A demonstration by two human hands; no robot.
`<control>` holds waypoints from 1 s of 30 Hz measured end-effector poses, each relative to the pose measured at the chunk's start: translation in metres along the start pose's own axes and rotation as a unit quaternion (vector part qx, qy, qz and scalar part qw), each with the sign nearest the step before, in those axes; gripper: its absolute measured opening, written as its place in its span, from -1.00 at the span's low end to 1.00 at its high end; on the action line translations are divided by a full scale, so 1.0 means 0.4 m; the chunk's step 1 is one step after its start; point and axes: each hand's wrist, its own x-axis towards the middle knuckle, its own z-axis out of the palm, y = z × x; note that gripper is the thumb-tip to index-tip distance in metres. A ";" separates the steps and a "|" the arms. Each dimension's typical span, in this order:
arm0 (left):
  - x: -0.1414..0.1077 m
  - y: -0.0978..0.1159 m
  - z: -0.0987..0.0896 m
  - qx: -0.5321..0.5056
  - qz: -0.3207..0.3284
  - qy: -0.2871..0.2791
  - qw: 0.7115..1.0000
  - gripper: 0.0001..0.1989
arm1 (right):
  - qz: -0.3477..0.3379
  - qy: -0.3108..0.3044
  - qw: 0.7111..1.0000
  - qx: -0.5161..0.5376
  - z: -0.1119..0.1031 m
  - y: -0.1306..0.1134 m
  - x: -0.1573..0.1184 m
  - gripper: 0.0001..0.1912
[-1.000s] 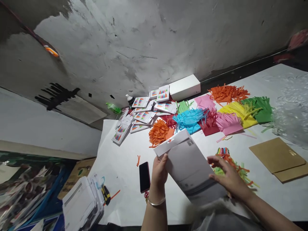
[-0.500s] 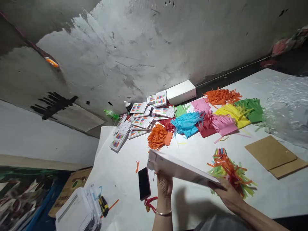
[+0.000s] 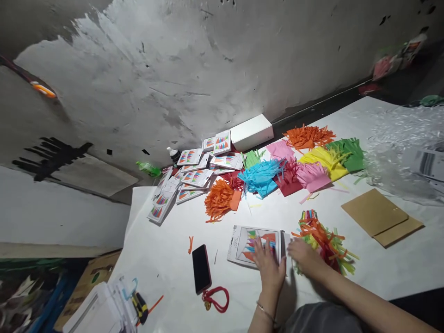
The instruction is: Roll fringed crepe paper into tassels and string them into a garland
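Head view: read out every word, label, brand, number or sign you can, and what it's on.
No text can be read for certain.
Box under the left hand: print along one edge, too small.
Piled boxes: marks too small.
White box: tiny mark, too small.
Label by the plastic: dark bars, too blurred.

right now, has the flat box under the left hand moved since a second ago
Yes, downward: the flat box was held tilted above the table and now lies on it, printed side up, right of the phone.
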 end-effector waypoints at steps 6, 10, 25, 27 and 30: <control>0.030 0.058 0.064 0.062 -0.015 -0.067 0.996 -0.19 | 0.233 0.135 0.961 -0.064 -0.025 0.133 -0.078 -0.35; 0.036 0.053 0.065 0.052 -0.025 -0.056 0.997 -0.15 | 0.229 0.125 0.965 -0.036 -0.065 0.154 -0.113 -0.33; 0.035 0.082 -0.014 -0.112 0.029 -0.024 0.993 -0.22 | -0.017 -0.096 0.993 0.060 -0.024 0.038 -0.045 -0.51; 0.032 0.101 -0.014 -0.130 0.032 -0.029 0.991 -0.24 | -0.004 -0.079 0.994 0.075 -0.023 0.007 -0.020 -0.52; 0.020 0.128 -0.011 -0.159 0.011 -0.018 0.987 -0.22 | 0.014 -0.065 0.992 0.106 -0.014 -0.034 -0.005 -0.58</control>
